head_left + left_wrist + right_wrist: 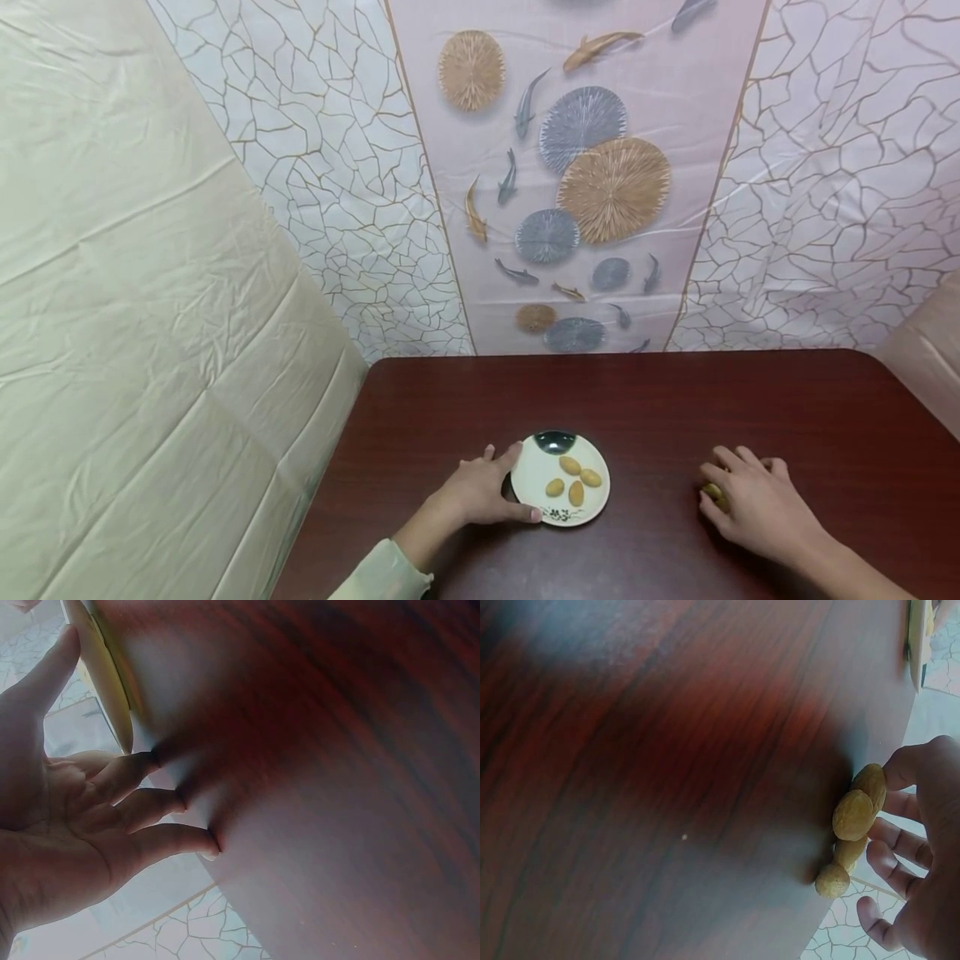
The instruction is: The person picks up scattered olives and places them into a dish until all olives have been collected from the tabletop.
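Observation:
A small cream plate sits on the dark red wooden table, with several yellow-brown oval pieces on it. My left hand rests beside its left rim, thumb and forefinger spread along the edge. In the left wrist view the fingers lie fairly straight with their tips on the table, and the plate rim is just past them. My right hand lies to the right of the plate. It curls over a small heap of the same yellow pieces, its thumb touching the top one.
A wall sheet printed with fish and round leaves rises behind the table. A cream cloth hangs along the left side. The table's left edge is close to my left forearm.

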`<move>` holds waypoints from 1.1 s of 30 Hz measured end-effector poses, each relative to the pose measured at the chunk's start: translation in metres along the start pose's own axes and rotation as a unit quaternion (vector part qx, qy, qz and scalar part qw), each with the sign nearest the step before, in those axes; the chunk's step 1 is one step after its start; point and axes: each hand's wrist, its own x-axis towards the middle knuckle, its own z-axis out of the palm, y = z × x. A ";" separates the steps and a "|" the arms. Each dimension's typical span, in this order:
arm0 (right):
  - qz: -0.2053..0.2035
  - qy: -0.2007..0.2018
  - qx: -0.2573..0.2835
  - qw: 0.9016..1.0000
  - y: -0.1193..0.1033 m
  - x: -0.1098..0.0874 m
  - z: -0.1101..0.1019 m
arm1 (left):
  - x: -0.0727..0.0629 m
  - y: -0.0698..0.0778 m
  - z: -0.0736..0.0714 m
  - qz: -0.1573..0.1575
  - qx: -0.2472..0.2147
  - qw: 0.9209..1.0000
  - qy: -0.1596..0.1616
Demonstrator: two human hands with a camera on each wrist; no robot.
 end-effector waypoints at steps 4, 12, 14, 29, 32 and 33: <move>0.004 0.000 0.003 1.000 -0.001 0.000 0.000 | 0.000 0.000 0.000 -0.002 -0.002 1.000 -0.001; 0.012 0.009 0.019 1.000 -0.002 0.002 0.000 | 0.001 0.000 0.000 0.000 -0.004 1.000 -0.003; 0.014 0.008 0.021 1.000 -0.002 0.002 0.000 | 0.001 -0.001 0.000 0.001 -0.004 1.000 -0.004; 0.016 0.010 0.025 1.000 -0.003 0.004 -0.001 | 0.000 0.000 -0.001 0.000 -0.003 1.000 -0.001; 0.015 0.006 0.025 1.000 -0.003 0.004 -0.001 | 0.001 -0.001 0.000 0.001 -0.004 1.000 -0.002; 0.015 0.006 0.025 1.000 -0.003 0.004 -0.001 | 0.001 -0.001 0.000 0.001 -0.004 1.000 -0.002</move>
